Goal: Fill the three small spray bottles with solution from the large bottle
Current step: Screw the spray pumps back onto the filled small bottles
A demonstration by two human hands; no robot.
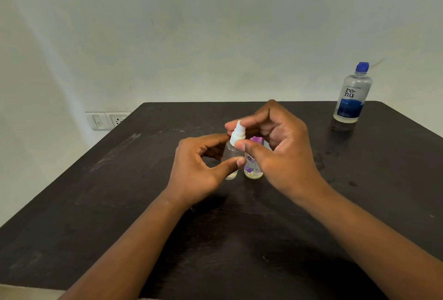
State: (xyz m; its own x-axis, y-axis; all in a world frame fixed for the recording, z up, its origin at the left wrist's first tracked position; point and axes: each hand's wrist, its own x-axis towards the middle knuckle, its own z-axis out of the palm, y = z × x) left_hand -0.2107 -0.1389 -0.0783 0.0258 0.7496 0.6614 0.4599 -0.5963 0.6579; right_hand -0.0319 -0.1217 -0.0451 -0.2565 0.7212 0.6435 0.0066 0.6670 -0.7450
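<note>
At the far left we see a wall socket plate (107, 120) just past the edge of the dark table (96, 203). Moving in, our left hand (199, 172) curls round the body of a clear spray bottle (231, 155), thumb in front and fingers behind, holding it upright at the table's middle. Our right hand (278, 146) pinches the bottle's white spray top (237, 131) between thumb and fingertips. Just beside it, partly hidden by the right hand, stands a second small bottle (253, 167) printed with purple flowers and wearing a purple cap; we cannot read any writing on it. Well apart, at the far right corner, the large bottle (352, 95) stands upright with its blue cap on, its label reading "re-nu" above a blue band.
</note>
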